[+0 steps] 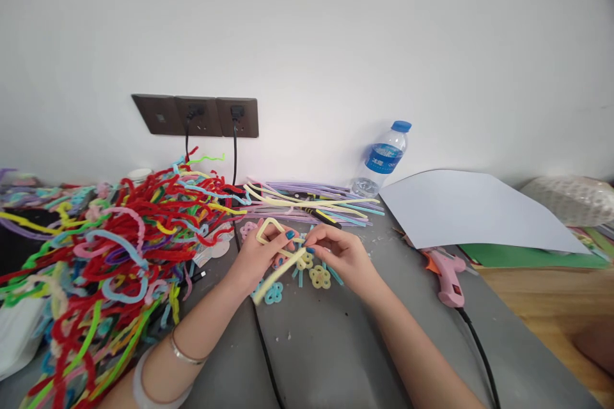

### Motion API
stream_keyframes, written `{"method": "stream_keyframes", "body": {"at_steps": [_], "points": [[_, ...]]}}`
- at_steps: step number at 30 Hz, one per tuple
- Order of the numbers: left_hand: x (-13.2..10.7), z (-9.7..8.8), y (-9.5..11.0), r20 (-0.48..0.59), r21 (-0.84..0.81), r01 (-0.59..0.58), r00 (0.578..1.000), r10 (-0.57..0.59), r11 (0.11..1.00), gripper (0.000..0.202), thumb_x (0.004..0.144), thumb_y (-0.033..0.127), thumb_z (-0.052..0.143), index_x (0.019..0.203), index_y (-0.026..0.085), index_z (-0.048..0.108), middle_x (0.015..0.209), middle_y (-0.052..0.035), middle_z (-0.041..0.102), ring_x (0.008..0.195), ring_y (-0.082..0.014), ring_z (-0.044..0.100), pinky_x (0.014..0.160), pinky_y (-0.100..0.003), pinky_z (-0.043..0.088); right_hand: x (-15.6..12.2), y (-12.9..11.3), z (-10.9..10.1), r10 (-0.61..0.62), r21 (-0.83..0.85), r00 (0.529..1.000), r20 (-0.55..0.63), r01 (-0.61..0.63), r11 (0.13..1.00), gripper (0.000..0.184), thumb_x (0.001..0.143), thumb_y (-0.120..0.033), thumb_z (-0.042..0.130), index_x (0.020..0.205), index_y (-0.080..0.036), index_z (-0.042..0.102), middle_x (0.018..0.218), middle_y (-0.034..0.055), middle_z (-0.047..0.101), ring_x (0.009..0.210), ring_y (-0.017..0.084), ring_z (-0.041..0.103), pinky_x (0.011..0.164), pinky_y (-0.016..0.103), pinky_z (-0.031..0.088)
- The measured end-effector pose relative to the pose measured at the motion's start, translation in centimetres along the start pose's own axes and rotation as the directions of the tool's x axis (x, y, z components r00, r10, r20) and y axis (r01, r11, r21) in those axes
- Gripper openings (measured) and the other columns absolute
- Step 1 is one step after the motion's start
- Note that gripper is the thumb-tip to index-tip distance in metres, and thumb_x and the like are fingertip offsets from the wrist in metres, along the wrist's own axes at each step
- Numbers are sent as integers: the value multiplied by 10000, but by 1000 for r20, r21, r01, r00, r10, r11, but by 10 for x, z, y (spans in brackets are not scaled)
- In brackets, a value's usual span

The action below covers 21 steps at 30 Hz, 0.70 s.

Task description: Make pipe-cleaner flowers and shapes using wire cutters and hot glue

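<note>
A pale yellow pipe cleaner [279, 277], bent into an angular loop at one end with a straight tail toward me, is held between both hands. My left hand [261, 252] pinches it near the loop, thumb against fingers. With thumb and forefinger my right hand [341, 257] grips it where the tail bends. Below the hands lie a yellow flower shape [320, 277] and a blue flower shape [273, 292]; a pink flower shape [248, 229] is partly covered by my left hand. Behind are straight pipe cleaners [311, 203] in purple, yellow and blue.
A tangled heap of coloured pipe cleaners [125, 249] fills the left side. A water bottle [384, 160] leans at the wall. On the right are a pink glue gun [449, 278] and white sheet [480, 211]. A black cable [263, 339] crosses the grey table [330, 345].
</note>
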<state>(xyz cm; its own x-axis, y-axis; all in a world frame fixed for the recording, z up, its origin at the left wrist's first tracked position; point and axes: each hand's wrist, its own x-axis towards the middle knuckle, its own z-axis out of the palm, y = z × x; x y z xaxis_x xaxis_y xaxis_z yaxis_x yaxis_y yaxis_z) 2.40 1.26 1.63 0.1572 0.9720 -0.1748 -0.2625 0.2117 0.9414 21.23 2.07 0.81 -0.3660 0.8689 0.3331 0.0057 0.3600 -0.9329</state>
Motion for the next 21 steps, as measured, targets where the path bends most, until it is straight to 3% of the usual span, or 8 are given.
{"method": "stream_keyframes", "body": {"at_steps": [9, 14, 21], "points": [[-4, 6, 3, 44, -59, -21, 999, 24, 998, 475, 582, 529, 886, 712, 141, 645, 520, 34, 573, 401, -66, 477, 402, -191, 351, -3, 4, 1, -27, -23, 993, -116, 24, 999, 98, 878, -302, 683, 851, -213, 653, 821, 31, 664, 741, 158, 642, 665, 265, 523], [-4, 4, 4, 53, -80, -15, 998, 20, 997, 486, 558, 526, 899, 719, 138, 655, 597, 19, 604, 437, -80, 511, 413, -214, 403, -2, 4, 2, -16, -4, 992, -122, 16, 1000, 184, 845, -352, 725, 970, -217, 712, 851, 55, 734, 776, 193, 700, 687, 301, 576], [-4, 4, 6, 51, -77, 12, 999, -8, 997, 484, 571, 528, 892, 753, 135, 675, 577, 25, 584, 457, -91, 523, 442, -235, 448, 0, 3, 2, 68, -44, 989, -131, -74, 996, 214, 801, -433, 751, 826, -224, 792, 793, 74, 782, 704, 230, 711, 628, 337, 577]]}}
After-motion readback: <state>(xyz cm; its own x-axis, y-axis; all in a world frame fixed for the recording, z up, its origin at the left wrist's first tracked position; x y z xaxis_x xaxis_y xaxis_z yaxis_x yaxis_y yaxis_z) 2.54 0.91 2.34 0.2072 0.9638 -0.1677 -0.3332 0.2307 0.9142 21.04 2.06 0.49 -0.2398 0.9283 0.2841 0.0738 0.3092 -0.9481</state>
